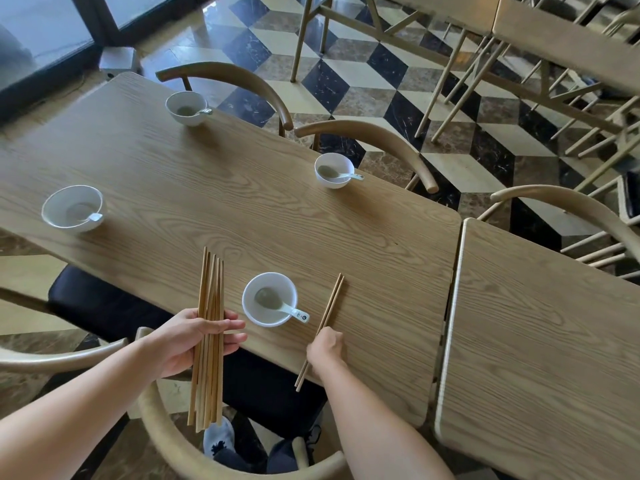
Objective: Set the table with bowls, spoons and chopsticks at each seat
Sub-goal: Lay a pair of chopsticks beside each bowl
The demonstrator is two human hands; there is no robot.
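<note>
Right hand (325, 344) around chopstick pair (332, 303)

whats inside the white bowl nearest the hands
The round white ceramic bowl holds one white ceramic spoon, handle over the rim. The bowl floor under its scoop is hidden.

No text can be read. The spoon (288, 308) in the lower-centre bowl (250, 307) bears a small dark handle mark, too small to make out.

Open tabletop (242, 209) between the four bowls (334, 183) — chair backs (242, 77) ring its edges.
</note>
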